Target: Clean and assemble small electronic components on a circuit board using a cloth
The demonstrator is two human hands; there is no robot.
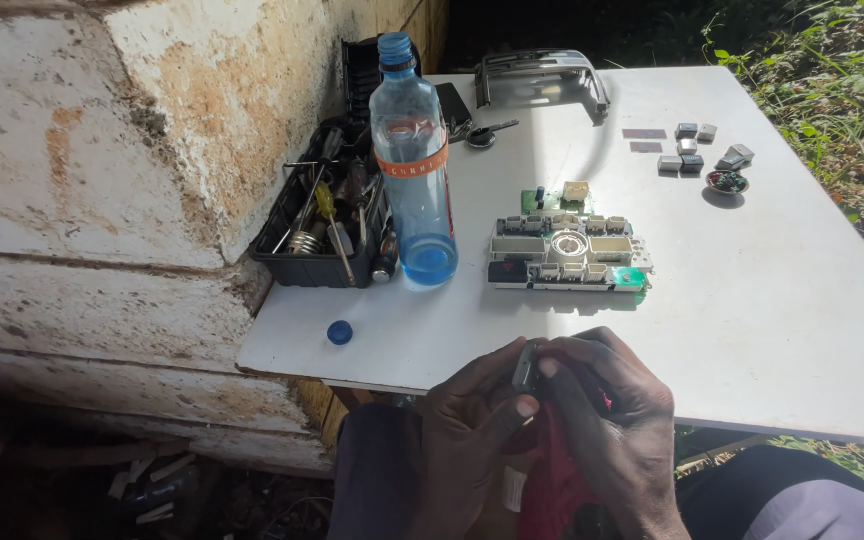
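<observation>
Bottle (414,170) stands between toolbox (324,215) and circuit board (564,250).

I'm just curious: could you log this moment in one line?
left hand + right hand: hold small grey part, red cloth | white table: circuit board, bottle

Both hands (542,420) around small grey part (526,368)

White table (772,330) with bottle (414,170), toolbox (324,215)
</observation>
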